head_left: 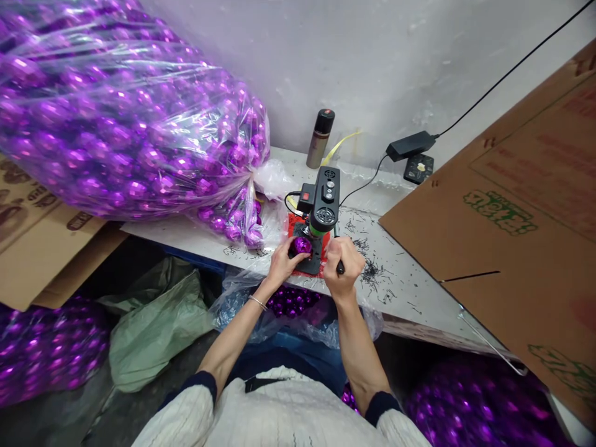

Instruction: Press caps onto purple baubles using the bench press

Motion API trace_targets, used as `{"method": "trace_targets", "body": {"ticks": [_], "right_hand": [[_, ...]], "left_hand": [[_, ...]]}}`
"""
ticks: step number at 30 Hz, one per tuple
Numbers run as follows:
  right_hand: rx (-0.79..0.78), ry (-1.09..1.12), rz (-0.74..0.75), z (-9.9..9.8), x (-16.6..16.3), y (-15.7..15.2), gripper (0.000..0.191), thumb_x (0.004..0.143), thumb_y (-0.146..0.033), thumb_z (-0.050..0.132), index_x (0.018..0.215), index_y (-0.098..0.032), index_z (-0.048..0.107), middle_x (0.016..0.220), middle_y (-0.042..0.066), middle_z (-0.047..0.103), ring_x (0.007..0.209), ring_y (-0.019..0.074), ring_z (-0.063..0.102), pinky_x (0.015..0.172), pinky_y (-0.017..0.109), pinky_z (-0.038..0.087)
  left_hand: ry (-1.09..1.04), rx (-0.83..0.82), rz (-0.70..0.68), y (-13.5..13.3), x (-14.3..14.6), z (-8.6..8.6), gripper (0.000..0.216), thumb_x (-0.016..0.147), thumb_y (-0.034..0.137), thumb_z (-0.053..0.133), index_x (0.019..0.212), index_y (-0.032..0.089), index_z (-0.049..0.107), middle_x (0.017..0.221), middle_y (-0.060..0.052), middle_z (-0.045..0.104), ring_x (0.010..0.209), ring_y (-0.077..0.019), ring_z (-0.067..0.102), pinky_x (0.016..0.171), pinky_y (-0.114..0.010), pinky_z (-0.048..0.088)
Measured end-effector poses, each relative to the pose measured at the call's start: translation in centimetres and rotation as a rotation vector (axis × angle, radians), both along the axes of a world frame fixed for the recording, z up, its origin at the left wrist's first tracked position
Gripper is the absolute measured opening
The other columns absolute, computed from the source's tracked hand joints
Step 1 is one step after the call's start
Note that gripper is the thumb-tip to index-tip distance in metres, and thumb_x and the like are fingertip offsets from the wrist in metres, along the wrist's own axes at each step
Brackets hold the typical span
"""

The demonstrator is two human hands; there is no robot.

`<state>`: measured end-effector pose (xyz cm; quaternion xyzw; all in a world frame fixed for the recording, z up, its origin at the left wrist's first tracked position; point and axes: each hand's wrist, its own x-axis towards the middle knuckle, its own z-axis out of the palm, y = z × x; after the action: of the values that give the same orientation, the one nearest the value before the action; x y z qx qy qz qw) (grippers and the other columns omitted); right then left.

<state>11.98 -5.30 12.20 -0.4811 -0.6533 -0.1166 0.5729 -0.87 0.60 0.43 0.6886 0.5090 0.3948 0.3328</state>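
Observation:
Between the fingers and thumb of my left hand is a shiny purple ball, held on the black base of a small press machine. The ball sits just below the machine's green-ringed head. My right hand is closed in a fist around the black lever handle at the machine's right side. A red mat lies beneath the machine. Under the table edge, a plastic-lined container holds many purple balls.
A huge clear bag of purple balls fills the left of the table. Behind the machine stands a spray can; a black power adapter hangs by its cable. Small black bits litter the tabletop. A large cardboard box leans in from the right.

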Motion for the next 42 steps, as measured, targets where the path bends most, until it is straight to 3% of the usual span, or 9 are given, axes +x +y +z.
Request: {"method": "trace_targets", "body": {"ticks": [5, 10, 22, 35, 39, 42], "right_hand": [[-0.002, 0.001, -0.012, 0.0, 0.0, 0.0, 0.025, 0.096, -0.014, 0.042, 0.073, -0.021, 0.05, 0.066, 0.002, 0.057, 0.063, 0.0129, 0.055, 0.06, 0.029, 0.041], [-0.012, -0.002, -0.006, 0.0, 0.0, -0.3, 0.024, 0.095, -0.014, 0.042, 0.075, -0.021, 0.051, 0.067, 0.002, 0.057, 0.065, 0.0134, 0.056, 0.061, 0.029, 0.042], [0.057, 0.01, 0.013, -4.8, -0.3, -0.2, 0.022, 0.095, -0.015, 0.039, 0.076, -0.023, 0.046, 0.071, 0.001, 0.055, 0.064, 0.0136, 0.052, 0.06, 0.029, 0.043], [0.124, 0.055, 0.039, -6.5, -0.3, 0.5, 0.023, 0.098, -0.02, 0.036, 0.077, -0.023, 0.044, 0.071, 0.0, 0.05, 0.064, 0.0133, 0.05, 0.06, 0.029, 0.041], [0.149, -0.035, 0.022, -7.4, -0.2, 0.6, 0.024, 0.097, -0.018, 0.037, 0.075, -0.023, 0.043, 0.071, 0.0, 0.051, 0.064, 0.0132, 0.049, 0.06, 0.029, 0.041], [0.183, -0.06, 0.044, -6.7, -0.1, 0.7, 0.025, 0.097, -0.017, 0.039, 0.073, -0.023, 0.043, 0.069, 0.0, 0.052, 0.061, 0.0127, 0.048, 0.058, 0.028, 0.04]], "left_hand": [[0.1, 0.152, -0.098, 0.1, 0.7, 0.1, 0.057, 0.083, 0.043, 0.075, 0.131, 0.02, 0.057, 0.123, -0.013, 0.069, 0.113, -0.0297, 0.065, 0.098, -0.044, 0.05], [0.019, 0.18, -0.114, 0.1, 1.6, -0.8, 0.059, 0.085, 0.044, 0.072, 0.135, 0.019, 0.053, 0.129, -0.014, 0.064, 0.121, -0.0287, 0.061, 0.104, -0.046, 0.047], [0.012, 0.2, -0.114, -0.1, 1.5, -1.1, 0.057, 0.087, 0.044, 0.069, 0.135, 0.017, 0.053, 0.129, -0.015, 0.064, 0.121, -0.028, 0.06, 0.104, -0.045, 0.046], [0.002, 0.253, -0.102, 0.0, 1.6, -1.5, 0.056, 0.086, 0.043, 0.07, 0.133, 0.015, 0.053, 0.125, -0.015, 0.066, 0.118, -0.028, 0.062, 0.101, -0.045, 0.049], [0.002, 0.266, -0.104, 0.1, 1.6, -1.7, 0.052, 0.088, 0.038, 0.069, 0.132, 0.014, 0.053, 0.126, -0.016, 0.066, 0.118, -0.0276, 0.062, 0.1, -0.045, 0.049], [-0.004, 0.26, -0.099, 0.5, 1.9, -2.0, 0.052, 0.087, 0.037, 0.07, 0.132, 0.014, 0.054, 0.126, -0.016, 0.066, 0.118, -0.028, 0.062, 0.101, -0.046, 0.049]]}}
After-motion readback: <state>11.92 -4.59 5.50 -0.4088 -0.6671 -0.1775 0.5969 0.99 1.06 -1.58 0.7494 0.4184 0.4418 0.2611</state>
